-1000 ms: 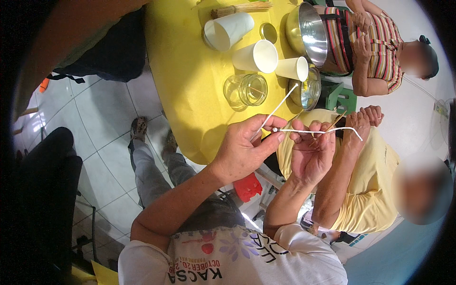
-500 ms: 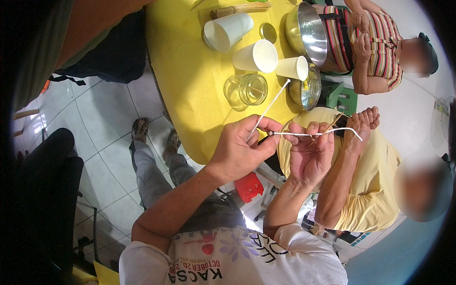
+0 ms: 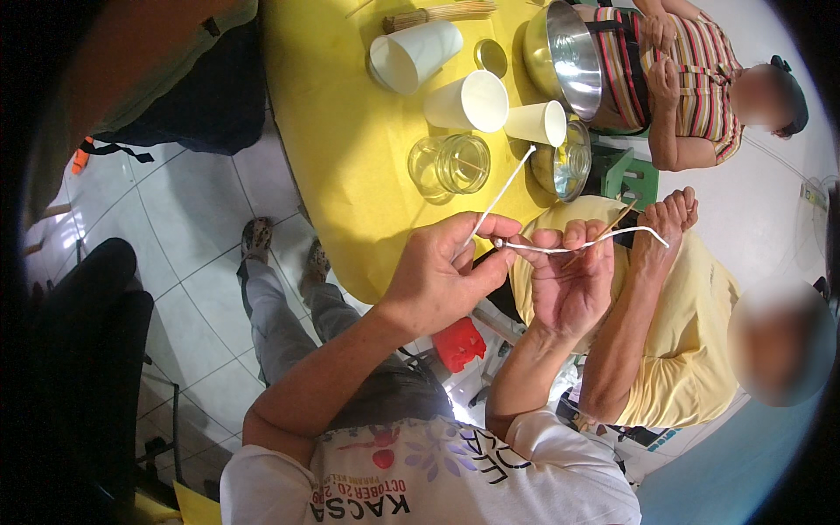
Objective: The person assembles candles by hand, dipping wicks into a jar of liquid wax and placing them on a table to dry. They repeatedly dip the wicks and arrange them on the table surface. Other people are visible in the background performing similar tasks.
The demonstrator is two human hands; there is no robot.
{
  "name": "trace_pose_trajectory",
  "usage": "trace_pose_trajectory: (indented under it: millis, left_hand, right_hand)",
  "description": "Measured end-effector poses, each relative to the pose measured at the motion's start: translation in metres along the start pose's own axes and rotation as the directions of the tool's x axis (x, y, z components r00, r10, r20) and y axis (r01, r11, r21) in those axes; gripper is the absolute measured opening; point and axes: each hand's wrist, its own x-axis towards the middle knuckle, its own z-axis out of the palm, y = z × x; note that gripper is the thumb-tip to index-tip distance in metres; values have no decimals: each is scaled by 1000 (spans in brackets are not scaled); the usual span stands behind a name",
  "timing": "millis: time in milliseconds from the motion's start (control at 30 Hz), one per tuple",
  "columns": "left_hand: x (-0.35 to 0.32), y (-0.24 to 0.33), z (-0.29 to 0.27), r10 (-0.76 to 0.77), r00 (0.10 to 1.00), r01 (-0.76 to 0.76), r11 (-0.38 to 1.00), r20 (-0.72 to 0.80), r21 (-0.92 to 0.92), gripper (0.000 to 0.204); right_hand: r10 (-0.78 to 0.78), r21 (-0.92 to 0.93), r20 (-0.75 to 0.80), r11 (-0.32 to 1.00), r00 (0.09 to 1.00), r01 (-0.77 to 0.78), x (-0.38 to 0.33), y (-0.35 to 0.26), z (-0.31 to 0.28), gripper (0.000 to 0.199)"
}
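Note:
Above the table's near right corner, my left hand (image 3: 442, 276) pinches a white cord (image 3: 505, 192) between thumb and fingers. One length rises slantwise from the hand to a frayed-looking tip. From the pinch, where a small dark metallic bit (image 3: 500, 242) shows, a white length (image 3: 643, 230) runs right across my other fingertips and droops at its end. Whether both lengths are one cord I cannot tell. With its palm turned up and fingers curled, my right hand (image 3: 569, 289) grips a thin brown stick (image 3: 623, 213) beside the cord.
On the yellow-covered table (image 3: 350, 175) stand a glass jar (image 3: 429, 171) of clear liquid with a stick inside, white cups (image 3: 472, 101), a round lid (image 3: 491, 58), a stick bundle (image 3: 437, 16) and steel bowls (image 3: 573, 70). Two people (image 3: 674, 324) are close on the right.
My right fingers have shifted slightly around the stick and cord, and the cord's right end sits a little higher. My left hand keeps its pinch.

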Motion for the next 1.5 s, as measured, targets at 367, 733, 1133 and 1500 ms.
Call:
trace_pose_trajectory:
  millis: [367,733,1133,1500]
  left_hand:
    - [-6,0,-4,52,998,-49,994,-27,98,20]
    - [-6,-3,-11,56,998,-57,990,9,127,22]
    - [0,-6,-15,93,995,-95,981,22,171,21]
    - [-2,1,-12,8,988,8,995,-156,100,22]
  right_hand:
    - [32,104,52,994,998,-37,-1,0,0,16]
    - [73,241,61,967,995,-86,-2,5,-4,18]
    - [88,214,57,972,995,-98,3,7,-6,18]
    - [-125,-374,-129,925,984,68,8,26,-12,22]
